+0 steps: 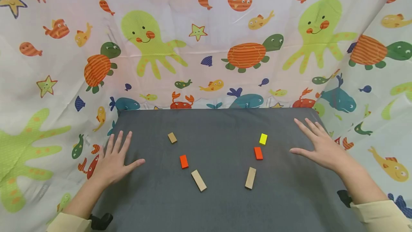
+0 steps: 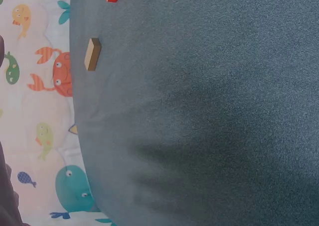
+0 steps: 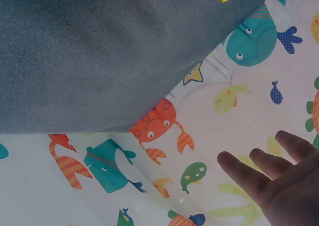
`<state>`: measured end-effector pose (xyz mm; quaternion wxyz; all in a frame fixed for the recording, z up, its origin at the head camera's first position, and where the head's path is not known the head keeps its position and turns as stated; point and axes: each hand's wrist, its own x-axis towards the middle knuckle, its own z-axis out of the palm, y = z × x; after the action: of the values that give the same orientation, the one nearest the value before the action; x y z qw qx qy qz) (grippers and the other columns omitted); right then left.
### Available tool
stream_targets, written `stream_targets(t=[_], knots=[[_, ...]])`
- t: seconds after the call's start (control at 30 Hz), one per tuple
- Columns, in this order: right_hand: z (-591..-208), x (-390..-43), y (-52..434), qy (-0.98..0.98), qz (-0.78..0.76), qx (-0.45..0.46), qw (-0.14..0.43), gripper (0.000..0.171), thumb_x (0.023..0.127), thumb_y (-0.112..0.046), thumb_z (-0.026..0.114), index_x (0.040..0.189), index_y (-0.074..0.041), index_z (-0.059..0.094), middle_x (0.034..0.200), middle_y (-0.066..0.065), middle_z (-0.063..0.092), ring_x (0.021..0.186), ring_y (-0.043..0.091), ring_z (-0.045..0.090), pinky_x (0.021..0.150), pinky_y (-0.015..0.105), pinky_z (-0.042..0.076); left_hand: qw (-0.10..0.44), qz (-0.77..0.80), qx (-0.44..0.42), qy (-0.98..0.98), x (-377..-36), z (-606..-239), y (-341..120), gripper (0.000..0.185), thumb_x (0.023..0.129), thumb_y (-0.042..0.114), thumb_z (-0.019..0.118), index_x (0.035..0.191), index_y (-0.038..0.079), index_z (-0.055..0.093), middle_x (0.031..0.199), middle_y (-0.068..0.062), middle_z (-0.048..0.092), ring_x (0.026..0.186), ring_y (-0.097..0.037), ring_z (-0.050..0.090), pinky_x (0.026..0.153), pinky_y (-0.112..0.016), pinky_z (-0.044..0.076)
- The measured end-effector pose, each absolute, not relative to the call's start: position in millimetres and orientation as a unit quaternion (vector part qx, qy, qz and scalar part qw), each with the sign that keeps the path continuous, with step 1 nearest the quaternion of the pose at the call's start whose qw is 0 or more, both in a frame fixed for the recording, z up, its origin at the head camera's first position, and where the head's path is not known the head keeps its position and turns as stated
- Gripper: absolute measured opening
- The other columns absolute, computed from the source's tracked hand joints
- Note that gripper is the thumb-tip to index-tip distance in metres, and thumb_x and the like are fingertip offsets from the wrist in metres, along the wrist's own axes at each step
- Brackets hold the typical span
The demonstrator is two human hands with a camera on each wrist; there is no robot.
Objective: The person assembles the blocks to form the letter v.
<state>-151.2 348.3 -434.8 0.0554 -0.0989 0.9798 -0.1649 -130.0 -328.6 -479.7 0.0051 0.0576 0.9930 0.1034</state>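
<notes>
Fingers spread, my left hand (image 1: 112, 164) hovers over the left edge of the grey cloth, holding nothing. My right hand (image 1: 322, 148) is likewise spread and bare at the right edge. Between them lie small blocks in two slanting rows. Nearer the left hand are a small tan block (image 1: 172, 138), an orange-red block (image 1: 184, 161) and a longer pale wooden block (image 1: 199, 180). Toward the right hand lie a yellow block (image 1: 263, 139), another orange-red block (image 1: 258, 153) and a second long wooden block (image 1: 250, 178). The left wrist view shows the tan block (image 2: 92, 54) close up.
The grey cloth (image 1: 222, 210) covers the table. A white curtain (image 1: 212, 17) printed with sea animals hangs behind it and along both sides. Dark straps (image 1: 101, 221) show at the wrists beside pale yellow sleeves (image 1: 69, 223).
</notes>
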Motion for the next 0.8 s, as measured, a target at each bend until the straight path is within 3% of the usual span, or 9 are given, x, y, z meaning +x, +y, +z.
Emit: stream_targets(t=[0.2, 0.43, 0.8], knots=[[-437, -154, 346, 0.978, -0.175, -0.102, 0.05, 0.107, 0.083, -0.066, 0.07, 0.163, -0.034, 0.009, 0.165, 0.027, 0.011, 0.146, 0.057, 0.014, 0.095, 0.083, 0.028, 0.008, 0.104, 0.062, 0.993, -130, -483, -329, 0.114, 0.084, 0.078, 0.055, 0.163, 0.024, -0.006, 0.169, -0.016, -0.006, 0.153, -0.046, -0.012, 0.109, -0.079, -0.005], [-436, -157, 339, 0.974, -0.193, -0.103, 0.051, 0.105, 0.083, -0.065, 0.071, 0.163, -0.034, 0.01, 0.166, 0.026, 0.012, 0.143, 0.057, 0.021, 0.094, 0.08, 0.034, 0.005, 0.118, 0.074, 0.99, -132, -485, -328, 0.115, 0.082, 0.077, 0.06, 0.163, 0.026, -0.004, 0.17, -0.016, 0.001, 0.154, -0.045, -0.004, 0.109, -0.079, 0.007], [-438, -160, 332, 0.975, -0.192, -0.102, 0.055, 0.108, 0.083, -0.065, 0.071, 0.164, -0.03, 0.008, 0.163, 0.028, 0.018, 0.139, 0.059, 0.027, 0.097, 0.08, 0.032, 0.009, 0.16, 0.091, 0.983, -139, -486, -320, 0.115, 0.082, 0.071, 0.066, 0.164, 0.026, -0.001, 0.169, -0.018, 0.01, 0.152, -0.047, 0.007, 0.109, -0.079, 0.008]])
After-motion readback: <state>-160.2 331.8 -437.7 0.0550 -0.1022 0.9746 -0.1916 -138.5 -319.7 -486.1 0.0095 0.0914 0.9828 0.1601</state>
